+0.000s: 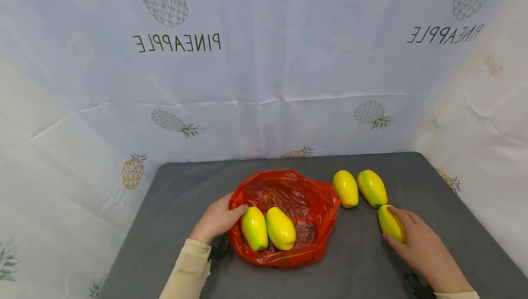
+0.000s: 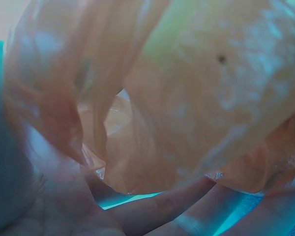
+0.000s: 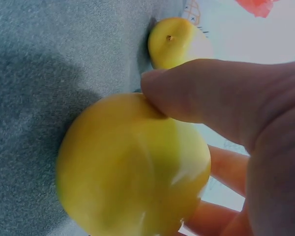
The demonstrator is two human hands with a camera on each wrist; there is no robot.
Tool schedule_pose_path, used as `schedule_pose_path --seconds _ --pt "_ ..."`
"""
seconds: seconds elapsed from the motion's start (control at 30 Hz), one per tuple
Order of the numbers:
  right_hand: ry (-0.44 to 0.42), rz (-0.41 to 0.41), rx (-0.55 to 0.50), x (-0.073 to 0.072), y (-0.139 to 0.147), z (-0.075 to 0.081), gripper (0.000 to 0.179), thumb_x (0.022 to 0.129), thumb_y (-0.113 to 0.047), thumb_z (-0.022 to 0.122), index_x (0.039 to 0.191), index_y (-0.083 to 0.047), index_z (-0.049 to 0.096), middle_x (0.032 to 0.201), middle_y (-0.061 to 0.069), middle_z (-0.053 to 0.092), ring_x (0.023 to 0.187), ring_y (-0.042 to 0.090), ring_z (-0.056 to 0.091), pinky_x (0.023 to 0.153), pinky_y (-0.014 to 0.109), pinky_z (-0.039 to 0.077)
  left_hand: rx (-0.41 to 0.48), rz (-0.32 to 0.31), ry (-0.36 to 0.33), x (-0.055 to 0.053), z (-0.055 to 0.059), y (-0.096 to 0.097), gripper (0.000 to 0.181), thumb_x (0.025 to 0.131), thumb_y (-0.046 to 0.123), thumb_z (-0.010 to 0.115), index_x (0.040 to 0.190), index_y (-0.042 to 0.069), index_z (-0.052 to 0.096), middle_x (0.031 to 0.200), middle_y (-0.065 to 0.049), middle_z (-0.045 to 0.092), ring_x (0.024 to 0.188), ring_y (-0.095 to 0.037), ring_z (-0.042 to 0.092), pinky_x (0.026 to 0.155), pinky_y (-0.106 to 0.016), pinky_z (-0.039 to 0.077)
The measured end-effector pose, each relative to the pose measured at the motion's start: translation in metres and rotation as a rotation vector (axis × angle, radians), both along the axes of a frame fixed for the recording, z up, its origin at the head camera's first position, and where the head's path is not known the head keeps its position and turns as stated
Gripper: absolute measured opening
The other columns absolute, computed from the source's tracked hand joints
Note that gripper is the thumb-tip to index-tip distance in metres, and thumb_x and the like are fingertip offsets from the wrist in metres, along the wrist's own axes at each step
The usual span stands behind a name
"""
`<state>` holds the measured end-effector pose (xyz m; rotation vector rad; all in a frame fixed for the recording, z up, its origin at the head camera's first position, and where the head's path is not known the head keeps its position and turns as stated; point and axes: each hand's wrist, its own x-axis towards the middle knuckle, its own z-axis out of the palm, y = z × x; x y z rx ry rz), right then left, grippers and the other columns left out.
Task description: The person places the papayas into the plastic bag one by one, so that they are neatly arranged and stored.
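A red plastic bag (image 1: 326, 202) lies with its mouth spread wide on the grey table. Two yellow-green mangoes (image 1: 255, 229) rest inside it, side by side at the near left. My left hand (image 1: 220, 218) holds the bag's left rim, thumb over the edge and fingers outside; in the left wrist view the thin plastic (image 2: 157, 123) covers most of the picture. To the right, my right hand (image 1: 420, 244) grips another mango (image 1: 391, 224) between thumb and fingers. That mango (image 3: 128, 167) fills the middle of the right wrist view, close against the table cloth.
Two more mangoes stand behind the right hand: one (image 1: 345, 189) beside the bag's right rim, the other (image 1: 372, 188) just right of it. The grey table (image 1: 173, 207) ends at a white curtain (image 1: 255, 74) printed with pineapples, which also hangs along both sides.
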<state>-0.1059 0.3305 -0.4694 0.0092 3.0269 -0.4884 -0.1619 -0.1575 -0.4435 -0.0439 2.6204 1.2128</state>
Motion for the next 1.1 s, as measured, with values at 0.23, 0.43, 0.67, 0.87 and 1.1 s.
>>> schedule_pose_path --seconds 0.23,0.43,0.67,0.87,1.1 --pt "0.01 0.006 0.001 -0.001 -0.002 0.003 0.078 0.095 -0.037 0.082 0.155 0.001 0.05 0.146 0.037 0.052 0.119 0.056 0.059 0.089 0.07 0.052 0.007 -0.002 0.001 -0.001 0.003 0.002 0.06 0.102 0.037 0.071 0.151 0.005 0.058 0.129 -0.013 0.075 0.091 -0.019 0.075 0.081 -0.044 0.068" --pt "0.045 0.023 -0.004 0.003 -0.013 0.01 0.076 0.093 -0.035 0.083 0.155 -0.002 0.051 0.147 0.034 0.054 0.121 0.055 0.06 0.09 0.071 0.053 0.002 0.002 -0.01 0.0 0.0 -0.001 0.061 0.102 0.038 0.071 0.152 0.006 0.057 0.132 -0.014 0.074 0.093 -0.02 0.075 0.082 -0.046 0.068" --pt "0.092 0.06 -0.016 0.004 -0.029 0.026 0.075 0.093 -0.035 0.085 0.153 -0.004 0.053 0.146 0.033 0.056 0.12 0.053 0.062 0.09 0.07 0.054 0.002 0.004 -0.022 0.004 -0.003 -0.002 0.062 0.101 0.038 0.071 0.152 0.005 0.057 0.132 -0.015 0.074 0.094 -0.021 0.075 0.083 -0.046 0.068" --pt "0.167 0.099 -0.023 0.003 -0.046 0.041 0.074 0.091 -0.031 0.087 0.153 -0.006 0.055 0.146 0.03 0.059 0.118 0.049 0.064 0.088 0.067 0.057 0.016 0.0 -0.022 0.005 -0.004 -0.001 0.063 0.102 0.038 0.071 0.152 0.003 0.057 0.131 -0.016 0.074 0.092 -0.02 0.075 0.08 -0.045 0.068" --pt "0.212 0.135 -0.048 -0.006 -0.068 0.058 0.074 0.092 -0.033 0.086 0.154 -0.009 0.054 0.146 0.026 0.06 0.119 0.047 0.066 0.09 0.067 0.058 0.028 0.0 -0.004 0.001 -0.001 0.0 0.059 0.102 0.037 0.071 0.149 0.003 0.059 0.127 -0.014 0.075 0.09 -0.019 0.075 0.081 -0.044 0.068"
